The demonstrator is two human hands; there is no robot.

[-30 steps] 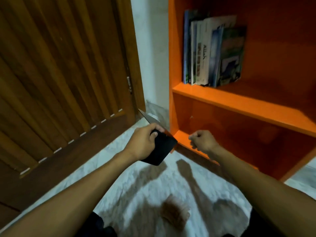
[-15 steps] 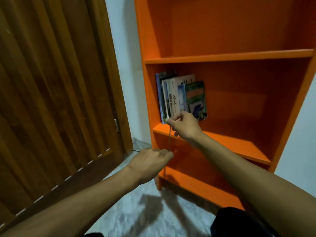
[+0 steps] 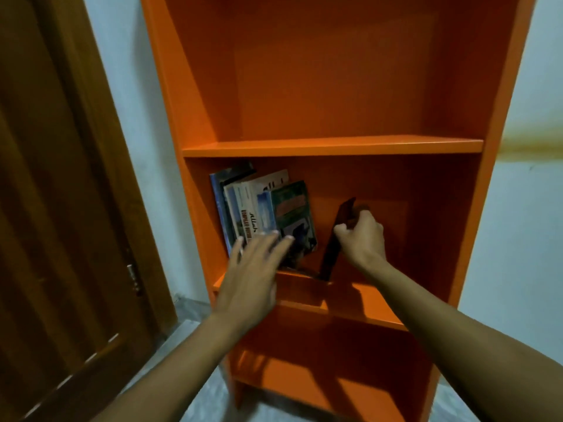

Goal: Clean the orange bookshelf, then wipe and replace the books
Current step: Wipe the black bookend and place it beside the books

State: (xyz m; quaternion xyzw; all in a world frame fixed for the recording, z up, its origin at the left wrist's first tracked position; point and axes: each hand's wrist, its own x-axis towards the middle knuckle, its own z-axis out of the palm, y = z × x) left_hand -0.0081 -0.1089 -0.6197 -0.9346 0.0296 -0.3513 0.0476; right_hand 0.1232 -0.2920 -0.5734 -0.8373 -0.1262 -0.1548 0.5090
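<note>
The right hand [image 3: 361, 236] grasps a thin dark book [image 3: 333, 242] with curled fingers and holds it tilted on the middle shelf of the orange bookshelf [image 3: 332, 146]. The left hand [image 3: 254, 269] is released, its straight fingers touching the row of books [image 3: 262, 208] standing at the left of this shelf

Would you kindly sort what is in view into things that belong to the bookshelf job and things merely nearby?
Job: orange wooden bookshelf; upright row of books; thin dark book gripped by right hand; left hand open at the row.
Nearby: brown wooden door; pale wall.
</note>
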